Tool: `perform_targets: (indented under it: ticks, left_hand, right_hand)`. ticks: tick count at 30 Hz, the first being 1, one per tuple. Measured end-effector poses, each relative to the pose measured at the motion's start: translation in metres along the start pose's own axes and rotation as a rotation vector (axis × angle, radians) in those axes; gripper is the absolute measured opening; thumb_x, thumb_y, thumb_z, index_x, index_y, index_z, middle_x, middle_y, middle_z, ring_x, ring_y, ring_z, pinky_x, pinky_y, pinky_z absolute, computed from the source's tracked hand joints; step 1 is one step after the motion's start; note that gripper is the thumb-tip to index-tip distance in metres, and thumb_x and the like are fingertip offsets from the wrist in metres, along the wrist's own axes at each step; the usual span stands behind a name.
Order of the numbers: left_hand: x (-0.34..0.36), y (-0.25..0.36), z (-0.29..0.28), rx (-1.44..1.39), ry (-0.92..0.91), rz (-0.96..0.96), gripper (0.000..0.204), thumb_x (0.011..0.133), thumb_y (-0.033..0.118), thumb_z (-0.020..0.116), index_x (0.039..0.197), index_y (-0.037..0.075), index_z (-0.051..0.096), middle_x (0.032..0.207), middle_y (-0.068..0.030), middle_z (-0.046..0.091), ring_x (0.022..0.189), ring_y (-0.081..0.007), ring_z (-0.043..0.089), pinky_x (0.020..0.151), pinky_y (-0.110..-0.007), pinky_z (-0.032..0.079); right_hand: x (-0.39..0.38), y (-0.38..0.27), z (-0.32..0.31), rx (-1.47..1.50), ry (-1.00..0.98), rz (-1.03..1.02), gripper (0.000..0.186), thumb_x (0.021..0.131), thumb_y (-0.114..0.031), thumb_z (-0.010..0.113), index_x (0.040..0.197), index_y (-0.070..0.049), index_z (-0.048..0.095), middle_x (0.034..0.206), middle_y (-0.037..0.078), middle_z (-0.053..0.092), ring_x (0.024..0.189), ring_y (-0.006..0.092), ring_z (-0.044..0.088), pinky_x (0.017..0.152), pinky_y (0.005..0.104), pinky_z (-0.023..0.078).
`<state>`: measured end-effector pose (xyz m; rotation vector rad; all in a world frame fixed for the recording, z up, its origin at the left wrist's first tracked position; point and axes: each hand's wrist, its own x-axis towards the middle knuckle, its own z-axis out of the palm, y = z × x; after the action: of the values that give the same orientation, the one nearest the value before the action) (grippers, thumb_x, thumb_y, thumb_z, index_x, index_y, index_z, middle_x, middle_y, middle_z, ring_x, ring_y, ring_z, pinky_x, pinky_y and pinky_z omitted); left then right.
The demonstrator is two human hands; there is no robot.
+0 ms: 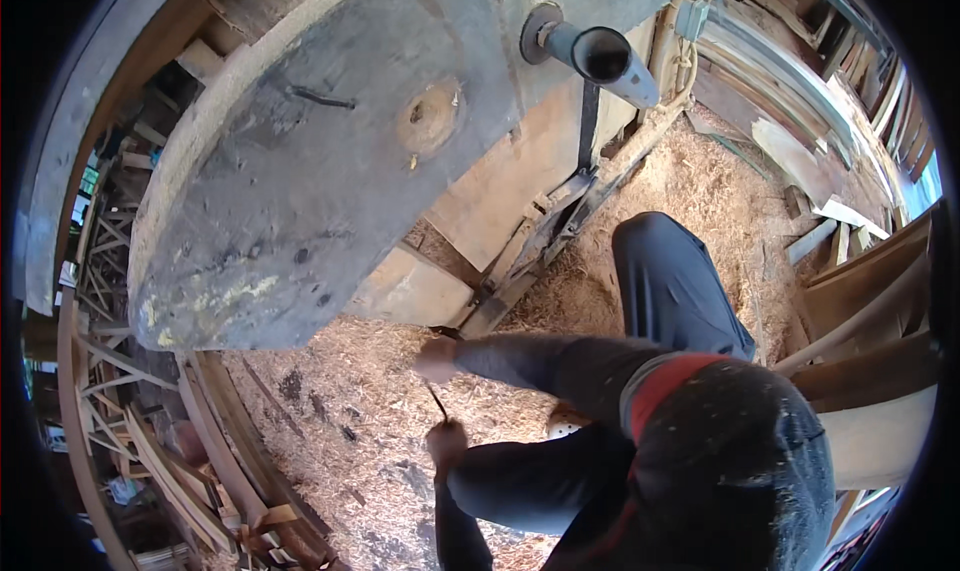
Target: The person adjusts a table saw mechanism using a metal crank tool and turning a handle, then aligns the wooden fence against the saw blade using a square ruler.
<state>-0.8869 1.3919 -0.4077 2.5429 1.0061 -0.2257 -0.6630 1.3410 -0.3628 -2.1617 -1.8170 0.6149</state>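
Observation:
Low over the sawdust, my left hand [447,443] is closed around the lower end of a thin, dark, slightly curved rod [438,402]. My right hand [436,360] is closed at the rod's upper end, beside the foot of a wooden frame [484,314]. Fine detail of the fingers and the rod's ends cannot be made out. I am crouched, with my right knee [655,246] raised and my left knee [480,491] near my left hand. Above my hands stands a large grey board [330,141] with a rounded edge, a round hole and a bent metal piece.
A blue-grey pipe [605,56] sticks out of the board. Wood shavings [340,411] cover the ground. Long planks [215,411] lie at the left, and scrap boards [800,161] are piled at the far right. A thick wooden beam [880,361] stands close on my right.

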Motion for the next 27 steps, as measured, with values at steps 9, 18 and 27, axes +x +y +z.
perform_targets:
  ticks: [9,18,27]
  left_hand:
    - [0.012,0.0,0.001,0.198,-0.17,-0.189,0.036,0.081,0.034,0.059,0.091,0.003,0.074,0.094,-0.0249,0.07,0.093,-0.0408,0.068,0.083,-0.05,0.055]
    - [0.013,-0.059,-0.061,0.318,-0.12,-0.234,0.029,0.085,0.03,0.062,0.09,0.004,0.074,0.092,-0.023,0.07,0.085,-0.042,0.069,0.076,-0.049,0.056]
    - [0.009,0.019,-0.078,0.008,0.039,0.108,0.038,0.088,0.031,0.051,0.076,0.0,0.07,0.077,-0.0269,0.067,0.075,-0.0442,0.067,0.073,-0.055,0.052]
  right_hand:
    - [-0.01,-0.058,-0.018,-0.059,0.063,-0.37,0.009,0.07,-0.015,0.066,0.067,-0.008,0.07,0.071,0.013,0.069,0.07,0.0294,0.07,0.058,0.0407,0.055]
    - [-0.049,-0.076,0.021,-0.127,0.114,-0.47,0.009,0.069,-0.019,0.065,0.065,-0.011,0.067,0.066,0.01,0.066,0.064,0.0283,0.068,0.055,0.0407,0.054]
    - [-0.04,0.033,0.087,-0.148,0.247,-0.142,0.007,0.069,-0.015,0.066,0.065,-0.01,0.069,0.067,0.007,0.068,0.072,0.0277,0.07,0.06,0.0414,0.057]
